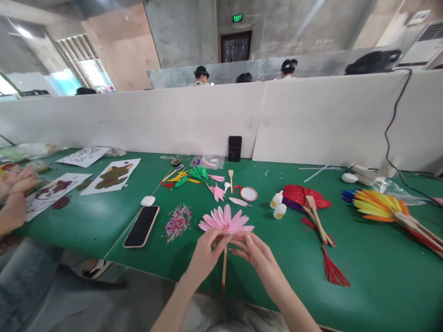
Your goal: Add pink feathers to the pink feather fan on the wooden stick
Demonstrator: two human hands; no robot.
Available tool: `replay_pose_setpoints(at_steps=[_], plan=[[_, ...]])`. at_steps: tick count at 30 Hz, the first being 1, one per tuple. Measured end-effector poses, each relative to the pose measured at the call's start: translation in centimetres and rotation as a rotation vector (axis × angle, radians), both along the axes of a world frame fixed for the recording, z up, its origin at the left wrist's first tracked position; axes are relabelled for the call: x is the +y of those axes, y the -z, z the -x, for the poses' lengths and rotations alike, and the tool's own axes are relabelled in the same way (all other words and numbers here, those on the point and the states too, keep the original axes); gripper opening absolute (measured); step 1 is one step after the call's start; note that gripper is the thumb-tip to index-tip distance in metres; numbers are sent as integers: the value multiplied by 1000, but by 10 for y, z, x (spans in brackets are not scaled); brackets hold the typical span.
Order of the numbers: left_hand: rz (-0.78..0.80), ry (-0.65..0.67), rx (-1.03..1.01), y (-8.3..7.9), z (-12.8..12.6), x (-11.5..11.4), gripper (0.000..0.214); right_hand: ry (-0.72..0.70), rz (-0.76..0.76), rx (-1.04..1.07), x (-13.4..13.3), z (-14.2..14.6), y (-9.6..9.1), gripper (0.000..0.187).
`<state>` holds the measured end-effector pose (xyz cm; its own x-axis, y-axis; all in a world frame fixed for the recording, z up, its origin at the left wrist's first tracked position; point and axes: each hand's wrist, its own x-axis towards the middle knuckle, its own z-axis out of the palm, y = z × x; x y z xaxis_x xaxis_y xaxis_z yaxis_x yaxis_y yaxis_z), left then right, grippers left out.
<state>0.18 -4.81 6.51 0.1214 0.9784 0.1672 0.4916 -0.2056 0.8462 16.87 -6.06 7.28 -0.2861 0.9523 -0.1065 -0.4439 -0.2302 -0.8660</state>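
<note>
A pink feather fan [226, 219] on a thin wooden handle [224, 269] is in front of me near the table's front edge, feathers spread away from me. My left hand [207, 246] has its thumb and fingers closed at the base of the feathers. My right hand [254, 249] meets it from the other side, fingertips closed at the same spot; my fingers hide the exact grip. Beyond the fan lie loose pink feathers [238, 202] and a round white dish [248, 193]. Two white glue bottles [279, 211] are to the right, and a pile of colourful sequins [178, 222] is to the left.
A phone [141, 227] lies left of the sequins; another phone [235, 148] leans on the white partition [173, 120]. Finished-looking red [311, 198] and yellow-orange [380, 205] feather fans lie right. At far left, another person's hands [20, 182] are beside pictures on paper [114, 175].
</note>
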Motion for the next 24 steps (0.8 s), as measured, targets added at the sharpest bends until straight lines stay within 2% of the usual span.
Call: replay_pose_setpoints(at_steps=[3, 7, 14, 21, 24], plan=[[-68, -59, -21, 5, -6, -4, 22, -26, 51, 105, -3, 2, 5, 37], [-65, -105, -150, 3, -6, -6, 22, -71, 95, 222, -6, 3, 5, 37], [-150, -209, -264, -9, -11, -16, 21, -116, 69, 414, -26, 10, -18, 43], [-18, -243, -502, -6, -12, -30, 23, -88, 37, 442, -47, 18, -28, 44], [-36, -258, -495, -2, -12, -37, 23, -66, 55, 459, -56, 19, -29, 45]])
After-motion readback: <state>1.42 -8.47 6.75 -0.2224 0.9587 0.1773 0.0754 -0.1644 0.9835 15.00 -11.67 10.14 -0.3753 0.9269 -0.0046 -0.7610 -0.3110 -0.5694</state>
